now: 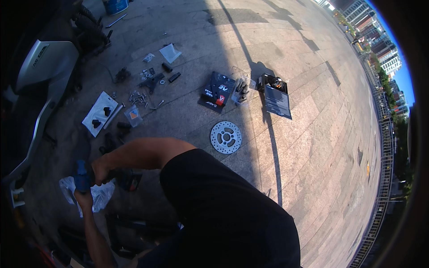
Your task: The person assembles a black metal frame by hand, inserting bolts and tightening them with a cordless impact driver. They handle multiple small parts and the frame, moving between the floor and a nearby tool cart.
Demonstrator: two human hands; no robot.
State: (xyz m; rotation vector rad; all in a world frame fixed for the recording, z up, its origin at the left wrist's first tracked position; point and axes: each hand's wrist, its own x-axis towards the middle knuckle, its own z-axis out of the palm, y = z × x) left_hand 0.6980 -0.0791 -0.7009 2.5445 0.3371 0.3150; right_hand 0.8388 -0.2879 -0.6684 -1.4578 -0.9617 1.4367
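Note:
At the lower left, beside the scooter, both my hands are closed on a blue and dark tool that looks like a cordless power tool. My right hand grips it from its right side, its fingers partly in shadow. My left hand holds its near end from below. A crumpled clear plastic bag lies on the ground under my hands. Just right of it sits a dark box with red marks, partly hidden by my right forearm. Deep shade hides the tool's exact shape.
Ahead lie a white bag with black parts, several loose bolts, a black bracket and a small clear packet. Farther right are a perforated brake disc, a dark flat box and an open box. A blue bucket stands far off.

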